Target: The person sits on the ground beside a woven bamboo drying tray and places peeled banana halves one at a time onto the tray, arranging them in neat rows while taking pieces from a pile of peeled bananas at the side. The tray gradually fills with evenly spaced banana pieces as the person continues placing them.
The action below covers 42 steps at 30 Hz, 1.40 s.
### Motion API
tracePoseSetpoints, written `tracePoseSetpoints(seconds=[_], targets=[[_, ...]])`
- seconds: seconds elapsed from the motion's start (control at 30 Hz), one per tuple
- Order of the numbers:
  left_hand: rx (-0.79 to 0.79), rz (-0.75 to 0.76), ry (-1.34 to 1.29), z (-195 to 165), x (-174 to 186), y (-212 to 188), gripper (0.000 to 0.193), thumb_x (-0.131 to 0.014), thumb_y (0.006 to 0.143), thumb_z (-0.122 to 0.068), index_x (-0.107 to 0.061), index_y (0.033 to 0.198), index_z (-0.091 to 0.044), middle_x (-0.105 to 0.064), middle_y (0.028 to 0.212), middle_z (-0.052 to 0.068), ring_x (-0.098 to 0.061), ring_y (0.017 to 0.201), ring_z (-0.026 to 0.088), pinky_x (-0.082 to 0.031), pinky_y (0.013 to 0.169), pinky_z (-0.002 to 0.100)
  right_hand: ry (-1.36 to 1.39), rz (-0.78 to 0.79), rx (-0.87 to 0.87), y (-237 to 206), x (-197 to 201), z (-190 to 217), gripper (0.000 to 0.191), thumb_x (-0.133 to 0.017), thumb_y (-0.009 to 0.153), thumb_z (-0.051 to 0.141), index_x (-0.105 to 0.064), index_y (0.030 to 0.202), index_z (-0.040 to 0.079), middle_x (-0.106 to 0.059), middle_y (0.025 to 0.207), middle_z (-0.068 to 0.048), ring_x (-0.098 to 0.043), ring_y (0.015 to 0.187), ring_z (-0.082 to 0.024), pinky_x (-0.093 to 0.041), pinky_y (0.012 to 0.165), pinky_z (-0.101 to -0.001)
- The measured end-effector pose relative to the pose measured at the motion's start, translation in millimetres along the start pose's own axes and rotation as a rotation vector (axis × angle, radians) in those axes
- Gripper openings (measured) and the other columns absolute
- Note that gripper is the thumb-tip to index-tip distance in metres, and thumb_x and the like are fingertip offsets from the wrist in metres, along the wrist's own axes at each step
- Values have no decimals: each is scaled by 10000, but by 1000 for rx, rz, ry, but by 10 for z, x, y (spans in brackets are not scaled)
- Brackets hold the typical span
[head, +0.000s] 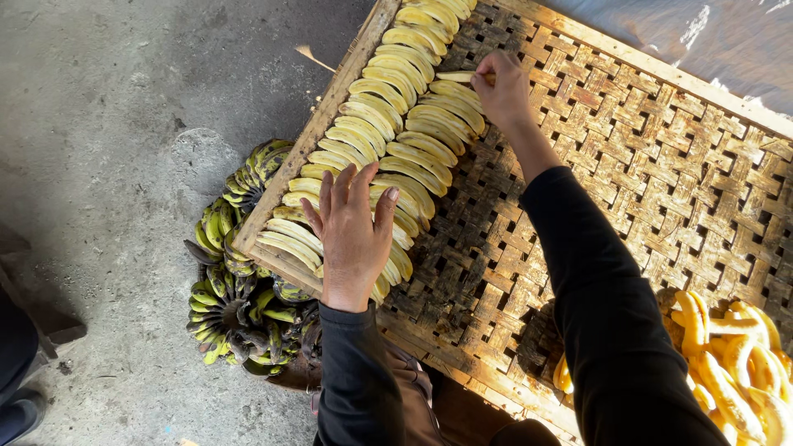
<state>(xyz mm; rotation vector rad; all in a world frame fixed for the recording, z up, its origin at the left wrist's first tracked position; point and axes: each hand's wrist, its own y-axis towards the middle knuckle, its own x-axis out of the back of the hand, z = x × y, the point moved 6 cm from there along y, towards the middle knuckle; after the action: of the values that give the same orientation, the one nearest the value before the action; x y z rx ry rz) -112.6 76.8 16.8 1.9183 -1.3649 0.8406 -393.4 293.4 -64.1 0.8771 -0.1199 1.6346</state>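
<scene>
Nearest the camera, two arms in black sleeves (607,330) reach out over a woven bamboo tray (652,182) with a wooden frame. At the lower right, just beside the tray's near edge, lies a heap of peeled bananas (735,363), bright yellow. At the lower left, on the grey concrete floor (107,124), bunches of unpeeled bananas (235,306) with dark-spotted green-yellow skins sit partly under the tray's corner.

The left hand (353,235) rests palm down, fingers spread and flat, on the near end of the rows of banana slices (388,107) that cover the left part of the tray in overlapping lines. Farther out, the right hand (502,83) pinches one pale banana slice (458,77) between thumb and fingertips, holding it at the edge of the laid rows, touching or just above them; which, I cannot tell. The right part of the tray is bare weave. Beyond the far frame shows a strip of pale sheeting (727,41)
</scene>
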Motion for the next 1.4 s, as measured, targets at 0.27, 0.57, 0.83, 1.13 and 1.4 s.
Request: tracePoseSetpoints(seconds=[0.27, 0.57, 0.83, 1.13, 1.4], targets=[[-63, 22, 36, -111, -134, 24, 450, -546, 1070, -475, -569, 1430, -206, -525, 1513, 147, -308, 1505, 437, -57, 1196, 725, -317, 184, 187, -427, 583, 186, 258, -792, 1017, 137, -678, 1231, 49, -717, 1164, -140, -682, 961, -304, -563, 820, -449], [-238, 44, 10, -613, -584, -222, 379, -572, 1132, -440, -588, 1430, -207, -533, 1516, 129, -325, 1518, 412, -74, 1214, 724, -482, 1298, -392, -3044, 1981, 772, 562, -697, 924, 332, -517, 1451, 255, -501, 1490, -83, -477, 1355, -288, -376, 1169, -488], [-278, -29, -82, -748, -563, -407, 309, -587, 1165, -402, -606, 1420, -229, -536, 1544, 101, -323, 1553, 383, -60, 1262, 698, -568, 1225, -310, -3664, 2040, 874, 823, -867, 747, 399, -496, 1481, 349, -352, 1551, -99, -304, 1438, -366, -316, 1150, -594], [-241, -29, -38, -737, -481, -413, 291, -591, 1154, -383, -620, 1394, -221, -541, 1527, 103, -331, 1538, 376, -50, 1242, 703, -755, 1426, 36, -3738, 1534, 821, 489, -719, 911, 237, -541, 1366, 230, -520, 1354, -115, -453, 1330, -309, -320, 1167, -564], [-194, -83, -31, -589, -215, -312, 324, -617, 1106, -356, -624, 1382, -185, -589, 1488, 75, -356, 1523, 388, -91, 1227, 724, 331, 1006, -567, -2642, 1280, 285, 401, -635, 1028, 297, -467, 1312, 69, -649, 1091, -72, -604, 1021, -164, -521, 882, -367]])
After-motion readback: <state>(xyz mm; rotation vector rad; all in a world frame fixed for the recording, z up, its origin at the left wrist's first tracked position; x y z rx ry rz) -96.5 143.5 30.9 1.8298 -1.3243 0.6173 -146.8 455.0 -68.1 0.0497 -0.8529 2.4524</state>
